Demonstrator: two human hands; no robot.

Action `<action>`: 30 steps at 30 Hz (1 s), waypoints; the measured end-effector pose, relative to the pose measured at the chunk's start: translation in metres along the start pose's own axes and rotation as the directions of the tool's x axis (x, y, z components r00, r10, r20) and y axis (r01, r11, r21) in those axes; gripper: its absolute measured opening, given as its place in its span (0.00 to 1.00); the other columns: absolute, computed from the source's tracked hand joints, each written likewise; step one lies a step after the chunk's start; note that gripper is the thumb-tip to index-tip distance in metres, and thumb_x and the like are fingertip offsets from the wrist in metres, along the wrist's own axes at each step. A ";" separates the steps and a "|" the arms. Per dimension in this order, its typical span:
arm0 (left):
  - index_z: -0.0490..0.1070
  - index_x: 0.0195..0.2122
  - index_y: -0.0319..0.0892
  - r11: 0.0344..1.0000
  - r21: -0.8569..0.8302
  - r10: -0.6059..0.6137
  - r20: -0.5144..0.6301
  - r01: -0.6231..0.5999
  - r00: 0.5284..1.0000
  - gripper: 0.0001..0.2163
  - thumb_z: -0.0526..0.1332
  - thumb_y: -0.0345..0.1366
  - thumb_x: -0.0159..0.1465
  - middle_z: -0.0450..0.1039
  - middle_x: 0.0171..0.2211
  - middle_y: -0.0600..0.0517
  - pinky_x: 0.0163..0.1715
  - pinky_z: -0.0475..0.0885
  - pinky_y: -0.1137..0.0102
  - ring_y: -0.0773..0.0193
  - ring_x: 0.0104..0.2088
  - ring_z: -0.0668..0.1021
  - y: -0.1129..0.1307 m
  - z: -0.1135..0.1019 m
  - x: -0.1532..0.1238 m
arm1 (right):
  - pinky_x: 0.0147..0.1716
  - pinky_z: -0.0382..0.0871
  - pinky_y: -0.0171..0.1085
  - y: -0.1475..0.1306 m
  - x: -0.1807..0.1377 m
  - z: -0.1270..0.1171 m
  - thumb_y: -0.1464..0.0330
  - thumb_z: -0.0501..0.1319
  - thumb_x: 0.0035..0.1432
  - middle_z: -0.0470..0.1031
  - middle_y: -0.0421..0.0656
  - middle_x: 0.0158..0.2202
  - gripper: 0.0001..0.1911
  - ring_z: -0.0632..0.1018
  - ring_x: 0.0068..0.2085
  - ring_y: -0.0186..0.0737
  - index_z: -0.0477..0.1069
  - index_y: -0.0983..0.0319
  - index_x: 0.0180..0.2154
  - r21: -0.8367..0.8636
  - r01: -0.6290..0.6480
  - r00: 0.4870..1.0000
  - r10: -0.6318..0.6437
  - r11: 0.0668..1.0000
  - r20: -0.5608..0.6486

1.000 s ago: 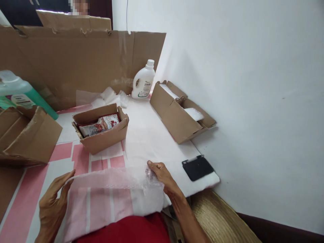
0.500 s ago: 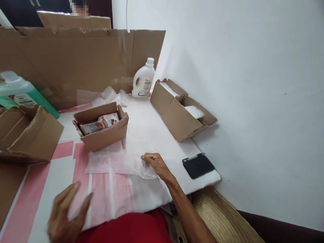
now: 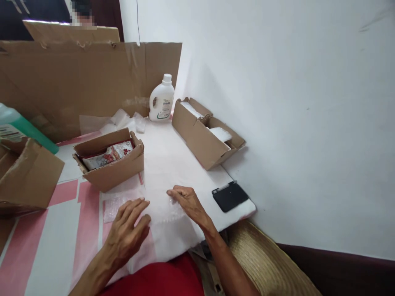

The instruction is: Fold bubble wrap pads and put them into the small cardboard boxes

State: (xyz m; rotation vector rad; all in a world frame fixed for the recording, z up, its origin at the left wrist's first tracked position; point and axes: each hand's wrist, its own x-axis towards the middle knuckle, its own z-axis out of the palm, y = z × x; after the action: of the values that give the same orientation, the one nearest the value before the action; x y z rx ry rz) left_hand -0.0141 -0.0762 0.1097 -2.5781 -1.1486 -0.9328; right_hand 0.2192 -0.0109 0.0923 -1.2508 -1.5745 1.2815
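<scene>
A clear bubble wrap bag [image 3: 115, 207] lies flat across the front of the table. My right hand [image 3: 187, 202] pinches its right end between thumb and fingers. Above the left part of the bubble wrap is my left hand [image 3: 131, 224], its fingers apart and holding nothing; whether it touches the plastic I cannot tell. Just behind the bubble wrap stands an open cardboard box [image 3: 115, 174] with printed red and white packets [image 3: 112, 155] inside.
A divided cardboard box [image 3: 197, 144] with white items sits by the wall, near a black flat device [image 3: 230, 196]. At the back stand a white jug [image 3: 162, 100] and a cardboard panel [image 3: 77, 82]. Leftward are a green-liquid bottle [image 3: 33, 129] and another box [image 3: 37, 176]. A person is partly visible beyond.
My left hand has moved right and forward, from the table's front left to over the bubble wrap. My right hand keeps its pinch on the bag. The view has turned slightly right.
</scene>
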 end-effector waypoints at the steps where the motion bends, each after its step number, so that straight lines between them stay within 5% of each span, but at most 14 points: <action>1: 0.71 0.38 0.40 1.000 -0.008 0.008 0.008 -0.008 1.000 0.08 0.59 0.22 0.63 0.77 0.50 0.41 0.57 0.71 0.56 0.51 0.57 0.76 0.006 -0.005 -0.001 | 0.30 0.59 0.35 0.002 0.002 0.001 0.52 0.60 0.66 0.67 0.37 0.22 0.26 0.68 0.27 0.35 0.68 0.61 0.20 0.009 -0.007 0.999 0.007 1.000 -0.039; 4: 0.68 0.34 0.42 0.998 -0.067 0.026 0.078 -0.021 0.997 0.07 0.58 0.22 0.63 0.79 0.39 0.46 0.47 0.76 0.62 0.57 0.44 0.81 0.027 -0.005 -0.007 | 0.29 0.57 0.34 0.008 0.010 0.006 0.52 0.60 0.66 0.65 0.36 0.22 0.27 0.66 0.26 0.33 0.66 0.61 0.21 0.035 0.009 0.998 -0.006 0.999 -0.062; 7: 0.67 0.34 0.44 0.992 -0.108 -0.026 0.280 0.059 0.960 0.08 0.56 0.23 0.63 0.76 0.31 0.51 0.29 0.75 0.69 0.62 0.30 0.78 0.044 0.021 -0.017 | 0.28 0.58 0.34 0.021 0.023 0.009 0.52 0.60 0.65 0.65 0.36 0.22 0.25 0.66 0.26 0.33 0.67 0.61 0.21 0.002 0.027 1.000 -0.027 1.000 0.002; 12: 0.70 0.48 0.42 0.821 -0.274 -0.205 0.676 0.500 0.708 0.11 0.62 0.30 0.64 0.76 0.47 0.45 0.36 0.78 0.67 0.59 0.38 0.82 0.048 0.057 -0.022 | 0.31 0.63 0.34 0.045 0.052 -0.005 0.54 0.62 0.62 0.68 0.37 0.24 0.22 0.70 0.29 0.36 0.69 0.61 0.23 -0.224 0.025 0.999 -0.019 0.974 0.033; 14: 0.70 0.51 0.43 0.667 -0.397 -0.216 0.707 0.631 0.673 0.12 0.62 0.34 0.66 0.76 0.45 0.47 0.38 0.78 0.68 0.62 0.37 0.81 0.040 0.050 -0.018 | 0.38 0.66 0.38 0.040 0.053 -0.011 0.56 0.62 0.63 0.73 0.41 0.32 0.16 0.72 0.34 0.39 0.71 0.61 0.30 -0.294 0.028 0.993 -0.060 0.955 -0.100; 16: 0.71 0.52 0.46 0.546 -0.481 -0.280 0.666 0.686 0.691 0.11 0.59 0.39 0.70 0.76 0.44 0.49 0.37 0.77 0.71 0.64 0.38 0.81 0.027 0.036 -0.015 | 0.44 0.67 0.42 0.025 0.044 -0.007 0.58 0.59 0.66 0.74 0.45 0.39 0.13 0.73 0.40 0.43 0.72 0.61 0.37 -0.394 0.059 0.946 -0.177 0.917 -0.271; 18: 0.72 0.52 0.47 0.550 -0.480 -0.374 0.590 0.683 0.715 0.12 0.55 0.42 0.72 0.77 0.45 0.49 0.38 0.77 0.70 0.64 0.40 0.80 0.007 0.026 -0.019 | 0.46 0.69 0.43 0.010 0.027 0.012 0.60 0.55 0.70 0.74 0.47 0.40 0.13 0.74 0.42 0.44 0.72 0.61 0.39 -0.471 0.137 0.890 -0.317 0.871 -0.328; 21: 0.70 0.57 0.44 0.753 -0.293 -0.465 0.397 0.589 0.792 0.17 0.51 0.43 0.73 0.75 0.55 0.43 0.52 0.75 0.60 0.56 0.53 0.78 -0.029 0.036 -0.042 | 0.49 0.72 0.43 0.006 0.001 0.069 0.61 0.53 0.73 0.77 0.49 0.44 0.15 0.76 0.47 0.45 0.73 0.62 0.47 -0.430 0.314 0.904 -0.405 0.847 -0.136; 25: 0.61 0.68 0.36 0.920 0.060 -0.387 0.269 0.386 0.882 0.27 0.48 0.45 0.72 0.65 0.66 0.35 0.64 0.62 0.48 0.44 0.68 0.65 -0.062 0.077 -0.084 | 0.65 0.62 0.54 0.048 -0.003 0.136 0.52 0.56 0.69 0.64 0.61 0.67 0.36 0.65 0.67 0.56 0.58 0.71 0.67 -0.606 0.397 0.909 -0.386 0.689 0.156; 27: 0.57 0.69 0.33 0.931 0.152 -0.361 0.273 0.331 0.892 0.29 0.48 0.44 0.72 0.62 0.68 0.34 0.67 0.58 0.48 0.44 0.70 0.62 -0.067 0.087 -0.098 | 0.69 0.53 0.57 0.073 0.002 0.141 0.49 0.56 0.68 0.56 0.60 0.72 0.42 0.57 0.72 0.57 0.53 0.70 0.70 -0.688 0.398 0.913 -0.335 0.607 0.232; 30: 0.53 0.71 0.33 0.898 0.241 -0.423 0.247 0.367 0.872 0.31 0.49 0.47 0.71 0.59 0.70 0.34 0.68 0.55 0.48 0.44 0.71 0.60 -0.068 0.079 -0.110 | 0.71 0.46 0.57 0.096 0.006 0.113 0.46 0.56 0.67 0.48 0.57 0.74 0.45 0.50 0.74 0.56 0.48 0.67 0.72 -0.781 0.304 0.949 -0.244 0.546 0.198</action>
State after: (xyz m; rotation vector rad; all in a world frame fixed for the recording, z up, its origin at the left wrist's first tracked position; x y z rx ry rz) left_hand -0.0809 -0.0665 -0.0262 -2.4246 -1.8060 -0.4721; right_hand 0.1328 -0.0308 -0.0268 -1.3764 -2.4305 0.3455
